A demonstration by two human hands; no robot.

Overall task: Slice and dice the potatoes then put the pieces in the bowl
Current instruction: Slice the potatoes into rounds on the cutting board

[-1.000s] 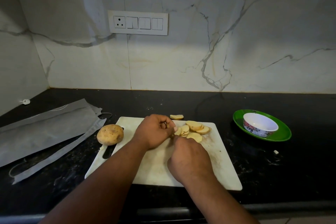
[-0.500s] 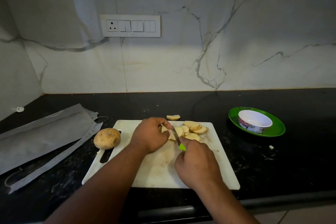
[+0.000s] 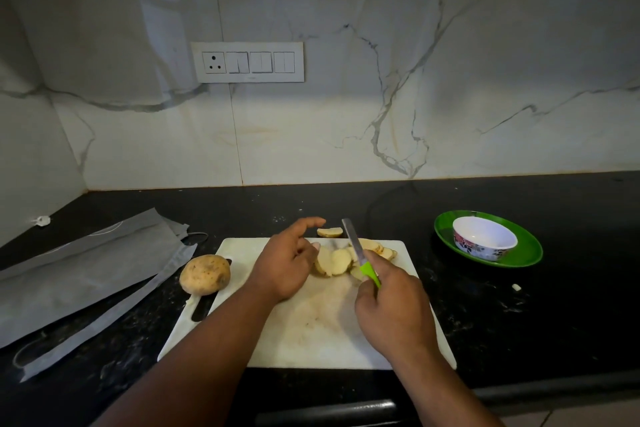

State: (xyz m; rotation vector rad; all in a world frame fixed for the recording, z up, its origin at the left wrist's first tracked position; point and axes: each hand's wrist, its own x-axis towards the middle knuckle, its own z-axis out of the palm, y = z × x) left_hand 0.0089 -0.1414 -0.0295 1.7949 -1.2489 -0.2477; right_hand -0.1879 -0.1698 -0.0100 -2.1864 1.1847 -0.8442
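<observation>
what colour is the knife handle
Bright green; the knife handle shows in the head view, gripped by the right hand.

Two bare forearms come in from 6 o'clock, no sleeves showing anywhere along them. The left hand (image 3: pixel 287 267) and the right hand (image 3: pixel 393 310) wear no gloves, rings, watch or wristband on the sides visible.

Single view from my head, facing forward and down, close over my cutting board (image 3: pixel 311 322), black counter (image 3: pixel 519 322) below, marble wall (image 3: pixel 346 132) filling upper half
</observation>
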